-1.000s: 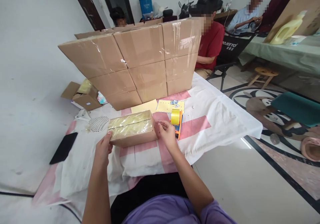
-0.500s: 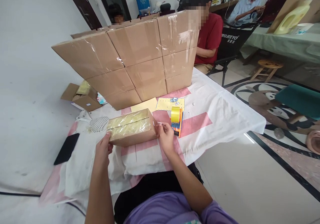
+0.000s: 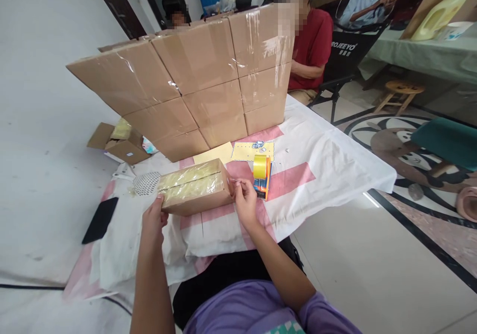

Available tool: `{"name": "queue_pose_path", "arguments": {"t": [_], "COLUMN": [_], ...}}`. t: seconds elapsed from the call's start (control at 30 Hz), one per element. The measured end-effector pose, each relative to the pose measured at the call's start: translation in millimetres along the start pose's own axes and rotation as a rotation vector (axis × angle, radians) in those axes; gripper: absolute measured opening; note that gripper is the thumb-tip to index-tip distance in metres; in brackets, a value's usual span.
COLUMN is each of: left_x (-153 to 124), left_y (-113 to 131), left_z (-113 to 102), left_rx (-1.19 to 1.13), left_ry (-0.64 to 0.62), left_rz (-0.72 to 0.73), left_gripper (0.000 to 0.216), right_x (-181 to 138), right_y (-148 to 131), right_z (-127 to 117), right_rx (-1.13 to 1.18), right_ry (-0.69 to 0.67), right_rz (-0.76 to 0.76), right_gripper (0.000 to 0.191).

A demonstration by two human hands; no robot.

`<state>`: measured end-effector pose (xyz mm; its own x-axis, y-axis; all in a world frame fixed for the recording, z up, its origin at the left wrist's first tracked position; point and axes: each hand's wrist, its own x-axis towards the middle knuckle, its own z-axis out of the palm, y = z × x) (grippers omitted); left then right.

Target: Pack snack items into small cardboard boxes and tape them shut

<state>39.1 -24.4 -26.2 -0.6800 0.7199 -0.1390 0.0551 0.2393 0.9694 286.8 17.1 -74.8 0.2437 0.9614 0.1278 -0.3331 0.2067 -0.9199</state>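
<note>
Steadying seems to be done by the left hand at the left corner of the near box; its right end is worked by the right hand, pinched narrowly, on what cannot be told. Next, firm support seems needed. Farther right, tape is placed.

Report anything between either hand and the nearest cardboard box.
Nothing visible: the left hand holds the cardboard box at one end, the right hand is at the other; the tape dispenser stands right of both.
</note>
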Motion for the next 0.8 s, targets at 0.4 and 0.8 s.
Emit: {"name": "queue_pose_path", "arguments": {"t": [0.4,0.8], "left_x": [-1.8,1.4], "left_y": [1.5,-0.8], "left_z": [1.2,0.1], "left_rx": [0.001,0.016], "left_ry": [-0.006,0.013], "left_rz": [0.012,0.018], "left_gripper": [0.051,0.053], "right_x": [10.0,4.6], "right_y": [-4.7,-12.1], "right_z": [2.1,0.5], "right_rx": [-0.092,-0.128], "right_ry": [0.012,-0.053], "right_rz": [-0.06,-0.145], "right_gripper": [0.02,0.02]}}
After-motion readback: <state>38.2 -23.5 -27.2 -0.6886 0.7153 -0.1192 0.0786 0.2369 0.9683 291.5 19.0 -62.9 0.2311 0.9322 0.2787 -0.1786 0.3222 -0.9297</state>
